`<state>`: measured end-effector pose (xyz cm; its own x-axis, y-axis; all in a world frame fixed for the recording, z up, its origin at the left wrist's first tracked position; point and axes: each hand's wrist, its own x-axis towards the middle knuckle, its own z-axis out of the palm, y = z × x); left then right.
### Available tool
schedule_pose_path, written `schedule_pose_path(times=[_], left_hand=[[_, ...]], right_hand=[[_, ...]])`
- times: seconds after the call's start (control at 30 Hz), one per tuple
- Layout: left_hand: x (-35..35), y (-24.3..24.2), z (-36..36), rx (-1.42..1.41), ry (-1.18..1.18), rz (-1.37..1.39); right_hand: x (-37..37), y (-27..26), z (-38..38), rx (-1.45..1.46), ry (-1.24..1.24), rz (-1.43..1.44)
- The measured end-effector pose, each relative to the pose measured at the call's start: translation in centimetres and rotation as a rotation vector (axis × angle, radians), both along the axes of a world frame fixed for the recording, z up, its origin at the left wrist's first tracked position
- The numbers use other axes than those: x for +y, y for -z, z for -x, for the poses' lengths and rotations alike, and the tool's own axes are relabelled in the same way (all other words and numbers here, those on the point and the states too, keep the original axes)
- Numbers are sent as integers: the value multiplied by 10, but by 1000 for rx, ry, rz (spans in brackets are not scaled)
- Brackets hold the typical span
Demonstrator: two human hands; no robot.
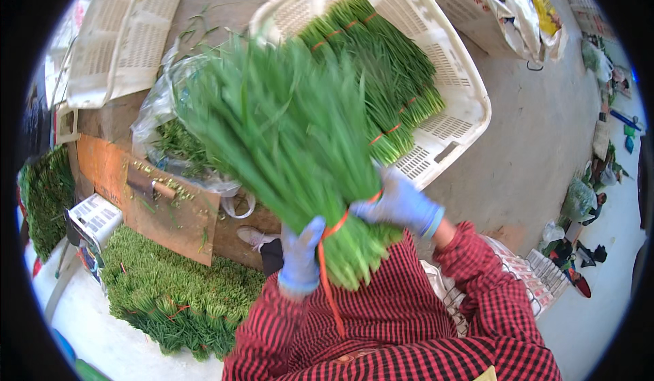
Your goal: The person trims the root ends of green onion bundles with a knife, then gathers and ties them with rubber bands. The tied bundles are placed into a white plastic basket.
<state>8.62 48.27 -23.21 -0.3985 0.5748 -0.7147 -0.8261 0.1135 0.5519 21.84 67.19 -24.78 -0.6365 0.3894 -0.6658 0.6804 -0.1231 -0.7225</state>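
A large bundle of long green stalks, likely Chinese chives [286,141], spreads out in front of my body, its leafy ends blurred. My left hand [302,250], in a blue glove, grips it on the left near the pale cut ends. On its other side my right hand [401,202], gloved alike, holds the bundle at the orange tie [334,225]. One long end of the tie hangs over my checked clothing. Beyond the bundle, a white plastic crate [480,110] contains several tied bundles [378,59] of the same greens.
A cleaver [153,187] lies on a board [173,222] strewn with trimmings. Beside it are a clear plastic bag [153,110] and a stack of bundled greens [179,284]. Another white crate [125,33] stands upper left; a container with bags [516,18] is upper right.
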Motion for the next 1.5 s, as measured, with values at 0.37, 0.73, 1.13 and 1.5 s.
schedule_pose_path(times=[0.37,0.73,1.13,1.5], left_hand=[[323,312,-158,-6,94,-52],[305,392,-233,236,208,271],[310,340,-138,444,1314,450],[331,400,-104,1468,1423,104]], right_hand=[[302,242,-143,-135,-88,-554],[296,340,-184,-450,-329,-534],[252,303,-170,-710,-265,-599],[205,336,-153,-864,-310,-816]])
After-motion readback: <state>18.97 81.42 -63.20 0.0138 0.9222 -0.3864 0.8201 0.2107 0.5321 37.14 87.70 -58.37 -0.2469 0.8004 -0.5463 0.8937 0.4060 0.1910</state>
